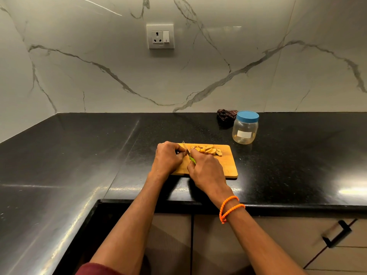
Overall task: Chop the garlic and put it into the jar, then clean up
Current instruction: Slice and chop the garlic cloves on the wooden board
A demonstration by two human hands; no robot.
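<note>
A wooden cutting board (228, 165) lies on the black counter. Several tan cut pieces (207, 150) lie in a row along its far side. My right hand (206, 171) grips a small knife (186, 150) by its green handle, blade pointing away and down onto the board. My left hand (167, 157) has its fingers curled at the blade's left side, pinching a piece that is mostly hidden under them. A clear plastic jar (245, 129) with a blue lid screwed on stands upright behind the board to the right.
A dark crumpled cloth (226, 116) lies by the wall left of the jar. The black counter (79, 155) wraps round to the left. A wall socket (160, 36) sits on the marble backsplash. Cabinet doors with a black handle (337, 233) are below.
</note>
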